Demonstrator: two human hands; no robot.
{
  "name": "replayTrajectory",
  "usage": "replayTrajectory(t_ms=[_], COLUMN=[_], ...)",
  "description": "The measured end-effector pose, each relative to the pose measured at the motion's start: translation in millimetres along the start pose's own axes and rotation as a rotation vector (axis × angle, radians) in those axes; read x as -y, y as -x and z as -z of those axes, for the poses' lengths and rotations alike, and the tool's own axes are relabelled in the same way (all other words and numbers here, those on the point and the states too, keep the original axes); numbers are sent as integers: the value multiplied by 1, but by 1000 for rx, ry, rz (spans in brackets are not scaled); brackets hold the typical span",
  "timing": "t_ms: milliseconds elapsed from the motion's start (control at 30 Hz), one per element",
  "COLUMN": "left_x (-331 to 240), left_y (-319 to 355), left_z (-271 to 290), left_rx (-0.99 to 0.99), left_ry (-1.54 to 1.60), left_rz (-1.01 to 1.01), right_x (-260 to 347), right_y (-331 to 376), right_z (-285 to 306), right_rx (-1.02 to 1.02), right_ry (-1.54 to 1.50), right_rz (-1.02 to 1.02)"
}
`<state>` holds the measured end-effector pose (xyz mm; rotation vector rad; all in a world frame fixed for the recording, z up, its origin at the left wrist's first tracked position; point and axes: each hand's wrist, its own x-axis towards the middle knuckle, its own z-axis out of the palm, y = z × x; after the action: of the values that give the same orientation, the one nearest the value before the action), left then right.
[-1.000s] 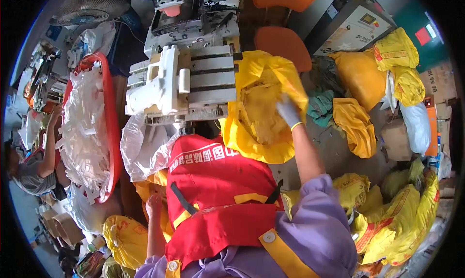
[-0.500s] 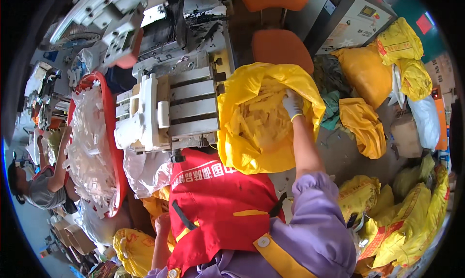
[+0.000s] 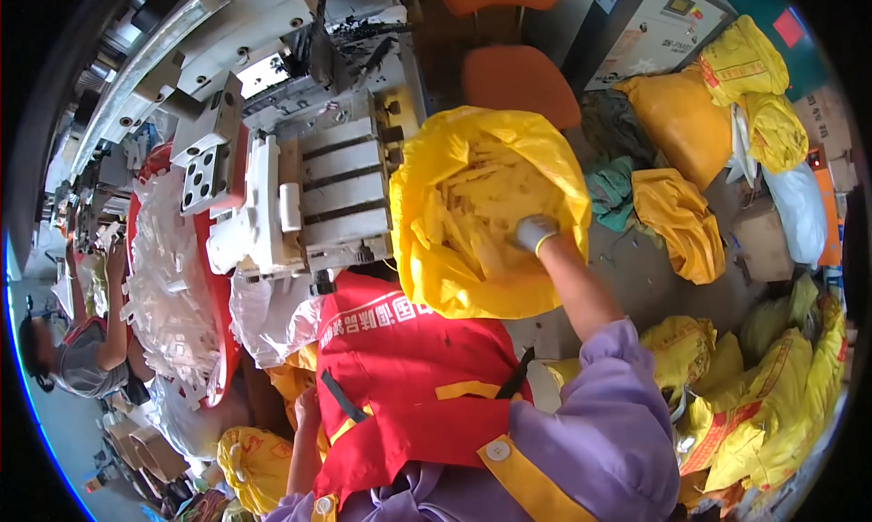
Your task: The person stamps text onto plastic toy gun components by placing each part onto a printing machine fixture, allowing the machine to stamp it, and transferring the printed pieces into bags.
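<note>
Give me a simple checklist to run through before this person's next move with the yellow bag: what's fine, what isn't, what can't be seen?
1. Bag mouth open: ok; the yellow bag gapes wide, showing pale pieces inside.
2. Right hand within the mouth: ok; the gloved right hand is over the pieces.
3. Piece in its grip: cannot tell; the fingertips are not clear.
4. Left hand at the bag: not ok; the left hand is down beside the red apron.
5. Bag clear of the slatted machine bed: cannot tell; their edges meet in this view.
</note>
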<state>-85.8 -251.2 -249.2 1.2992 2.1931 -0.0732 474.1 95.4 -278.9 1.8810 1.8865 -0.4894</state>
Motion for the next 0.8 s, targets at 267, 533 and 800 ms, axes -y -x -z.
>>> replayTrajectory(t_ms=[267, 533, 800], left_x=[-22, -18, -41], left_y=[10, 41, 26], left_z=[20, 28, 30], left_rx=[-107, -156, -34], left_ry=[-50, 8, -54], left_rz=[-115, -14, 27], right_x=[5, -1, -16], right_y=[-11, -48, 59], right_z=[76, 26, 41], right_rx=[-100, 15, -159], right_ry=[-228, -125, -150], right_rz=[8, 49, 311])
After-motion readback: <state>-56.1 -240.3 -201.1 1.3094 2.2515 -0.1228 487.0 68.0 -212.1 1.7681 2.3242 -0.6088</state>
